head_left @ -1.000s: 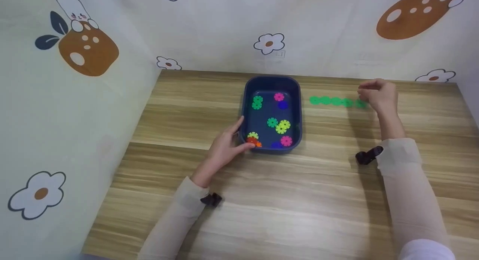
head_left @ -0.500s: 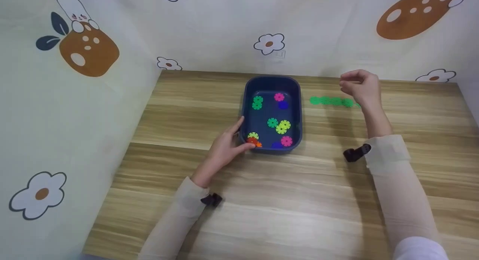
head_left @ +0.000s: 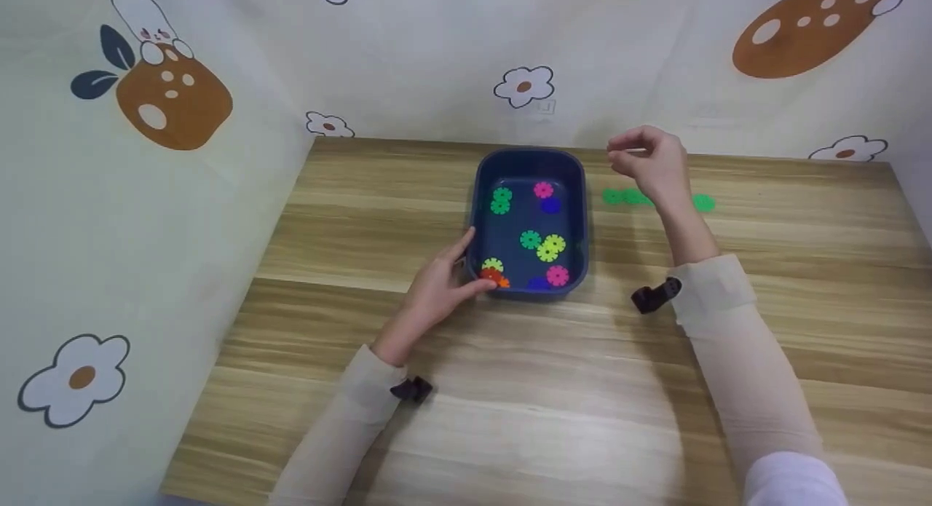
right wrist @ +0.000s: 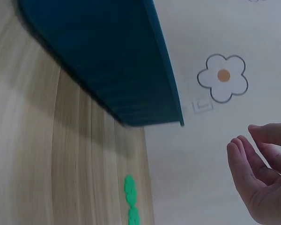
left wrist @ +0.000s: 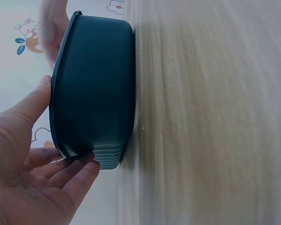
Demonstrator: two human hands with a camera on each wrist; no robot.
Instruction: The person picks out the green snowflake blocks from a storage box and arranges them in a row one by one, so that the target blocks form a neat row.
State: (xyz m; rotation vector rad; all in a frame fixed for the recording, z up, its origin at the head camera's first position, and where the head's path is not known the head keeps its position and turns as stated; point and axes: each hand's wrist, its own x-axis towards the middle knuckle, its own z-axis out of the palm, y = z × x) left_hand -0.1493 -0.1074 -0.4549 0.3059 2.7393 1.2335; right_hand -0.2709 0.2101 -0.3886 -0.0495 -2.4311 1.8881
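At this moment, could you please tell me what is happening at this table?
A person's left hand grips the near left corner of a dark blue bin holding coloured discs. The right hand, apparently empty, is raised to the right of it. A row of green discs lies on the table there, partly hidden by that arm.

Pale beige sleeves (head_left: 750, 382) end in lighter, loose-looking cuffs (head_left: 717, 291), and at each I spot a small, chunky black camera (head_left: 648, 300); a lavender-white upper sleeve (head_left: 797, 480) shows on the right.
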